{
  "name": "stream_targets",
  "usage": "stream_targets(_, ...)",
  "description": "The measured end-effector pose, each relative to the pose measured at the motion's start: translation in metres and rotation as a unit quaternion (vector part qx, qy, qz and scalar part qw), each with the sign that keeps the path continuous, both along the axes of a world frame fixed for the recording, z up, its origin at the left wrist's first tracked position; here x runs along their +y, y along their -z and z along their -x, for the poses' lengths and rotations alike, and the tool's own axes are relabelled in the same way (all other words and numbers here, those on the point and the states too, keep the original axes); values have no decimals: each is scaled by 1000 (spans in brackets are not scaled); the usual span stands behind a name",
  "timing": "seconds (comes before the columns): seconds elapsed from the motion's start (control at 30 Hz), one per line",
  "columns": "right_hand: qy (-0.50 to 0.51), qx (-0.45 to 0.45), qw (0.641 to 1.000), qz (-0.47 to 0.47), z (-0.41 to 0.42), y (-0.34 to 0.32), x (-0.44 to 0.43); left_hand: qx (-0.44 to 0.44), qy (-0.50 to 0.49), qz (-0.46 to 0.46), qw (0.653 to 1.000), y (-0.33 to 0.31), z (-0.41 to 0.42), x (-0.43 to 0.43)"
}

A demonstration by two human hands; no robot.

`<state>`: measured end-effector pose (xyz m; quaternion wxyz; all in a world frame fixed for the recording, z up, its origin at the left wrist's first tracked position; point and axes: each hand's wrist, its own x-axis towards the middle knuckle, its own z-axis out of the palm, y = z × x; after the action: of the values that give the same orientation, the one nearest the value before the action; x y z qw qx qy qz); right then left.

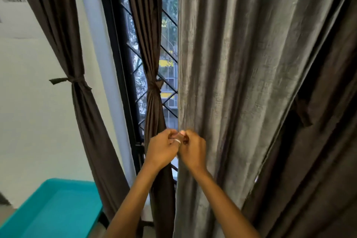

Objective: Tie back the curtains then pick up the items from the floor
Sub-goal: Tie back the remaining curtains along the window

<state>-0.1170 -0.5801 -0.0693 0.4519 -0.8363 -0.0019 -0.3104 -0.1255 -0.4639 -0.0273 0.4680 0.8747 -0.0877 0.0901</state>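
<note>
So, both hands are up at the left edge of the grey curtain [241, 83], right where it meets the window [170, 31] gap. The left hand [161, 149] and right hand [193, 151] are touching each other, fingers curled into a small tight pinch on that edge. It's too blurry to say if a tie strip is in there too. This curtain hangs loose and wide. A brown curtain [63, 31] by the wall and a second brown curtain [152, 48] at the window are each cinched with a tie [74, 80], so this looks like the middle of the tying part. The floor items aren't in view.

Tip-wise, the person would probably do best to gather the folds into one bundle first, working across from that edge, rather than tying around a thin pinch. The fabric looks heavy and a bit slippery, so one hand should hold the bundle while the other wraps. Matching the knot height on the brown ones would look neat.
</note>
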Motion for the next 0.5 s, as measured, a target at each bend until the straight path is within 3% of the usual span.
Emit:
stream_targets(0.23,-2,-64,998,-24,27,7,-26,-1,-64,-30,998,-10,17,-43)
stream_targets(0.43,-119,21,991,-61,47,-3,-48,-7,-86,-53,995,-12,18,-48)
stream_targets(0.5,-76,25,991,-107,50,-5,-61,-15,-79,-53,995,-11,17,-44)
